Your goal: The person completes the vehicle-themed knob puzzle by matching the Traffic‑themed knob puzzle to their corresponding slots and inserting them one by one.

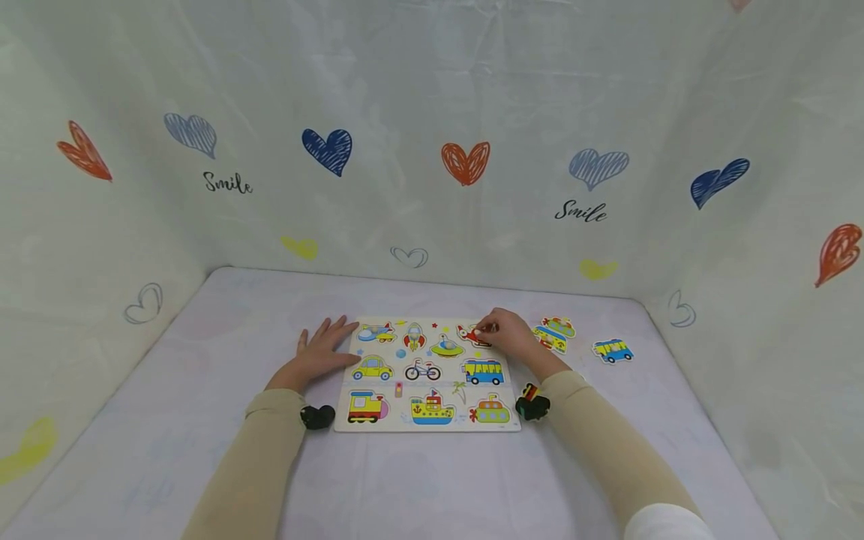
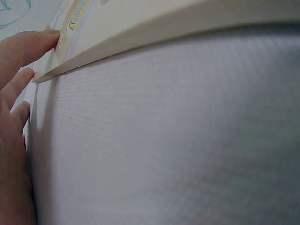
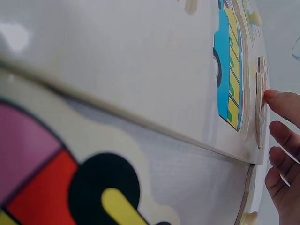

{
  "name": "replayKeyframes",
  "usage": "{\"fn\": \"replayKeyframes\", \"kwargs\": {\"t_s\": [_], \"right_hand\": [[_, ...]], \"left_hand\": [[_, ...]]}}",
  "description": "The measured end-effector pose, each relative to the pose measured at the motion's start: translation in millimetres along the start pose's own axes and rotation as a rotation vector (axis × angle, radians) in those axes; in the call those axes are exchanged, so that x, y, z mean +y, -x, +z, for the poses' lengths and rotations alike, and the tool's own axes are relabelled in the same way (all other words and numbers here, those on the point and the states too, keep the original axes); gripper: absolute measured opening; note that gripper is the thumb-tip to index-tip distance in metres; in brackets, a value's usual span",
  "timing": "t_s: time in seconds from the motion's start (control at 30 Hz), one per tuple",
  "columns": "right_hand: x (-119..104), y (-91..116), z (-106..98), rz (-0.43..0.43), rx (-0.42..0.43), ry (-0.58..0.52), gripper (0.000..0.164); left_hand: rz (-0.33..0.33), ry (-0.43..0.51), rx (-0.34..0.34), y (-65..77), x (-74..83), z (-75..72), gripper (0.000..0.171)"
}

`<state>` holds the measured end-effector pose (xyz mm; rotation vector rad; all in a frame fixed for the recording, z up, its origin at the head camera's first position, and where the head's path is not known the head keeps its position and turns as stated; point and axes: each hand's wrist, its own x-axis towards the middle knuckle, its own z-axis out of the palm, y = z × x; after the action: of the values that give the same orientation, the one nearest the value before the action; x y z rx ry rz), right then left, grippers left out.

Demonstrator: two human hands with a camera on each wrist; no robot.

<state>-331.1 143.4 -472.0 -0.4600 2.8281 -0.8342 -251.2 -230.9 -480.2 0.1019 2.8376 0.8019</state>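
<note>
Steady the puzzle board with the left hand, fingers spread and empty, and level the helicopter piece, pinched in the right hand's fingers, before pressing.

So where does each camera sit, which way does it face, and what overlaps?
Head: worn on the head, facing forward and down at the puzzle board; shows left hand, right hand, both sleeves.
Left wrist: on that wrist, looking low along the table and board edge; left fingers show at left.
Right wrist: on that wrist, looking low across the board; right fingers show at right.
Head and right wrist share the bus picture.
</note>
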Motion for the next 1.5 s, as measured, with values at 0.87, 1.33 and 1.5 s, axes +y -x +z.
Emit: {"fn": "replayKeyframes", "kwargs": {"t_s": [0.87, 1.33, 1.5], "right_hand": [[5.6, 26.9, -17.7, 0.002, 0.001, -0.008, 0.019], [17.4, 62.5, -32.1, -0.030, 0.024, -0.051, 0.020], [32.4, 79.2, -37.8, 0.020, 0.018, -0.034, 0.020]], "left_hand": [[0.014, -0.019, -0.017, -3.7, 3.4, 4.4, 0.078], [0.028, -0.009, -0.011, -1.1, -2.0, -3.3, 0.079], [0.034, 0.000, -0.019, -2.0, -1.2, -1.4, 0.080]]}}
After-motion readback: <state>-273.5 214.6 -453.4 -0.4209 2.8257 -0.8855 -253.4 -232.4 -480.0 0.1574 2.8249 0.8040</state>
